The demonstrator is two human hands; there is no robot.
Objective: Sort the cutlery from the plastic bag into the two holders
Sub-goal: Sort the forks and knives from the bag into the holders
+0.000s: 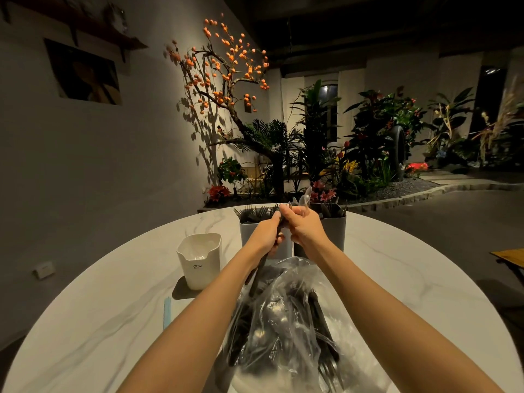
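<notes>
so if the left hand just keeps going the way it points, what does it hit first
Probably the left holder. The left hand, gripping dark cutlery, points away from the person and up, right in front of that holder's fork-filled top. Depth is unclear from one view, so it may pass just over the rim.

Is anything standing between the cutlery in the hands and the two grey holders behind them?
Nothing visible does. The left hand and right hand grip black cutlery right in front of the left holder and right holder, above the plastic bag.
</notes>
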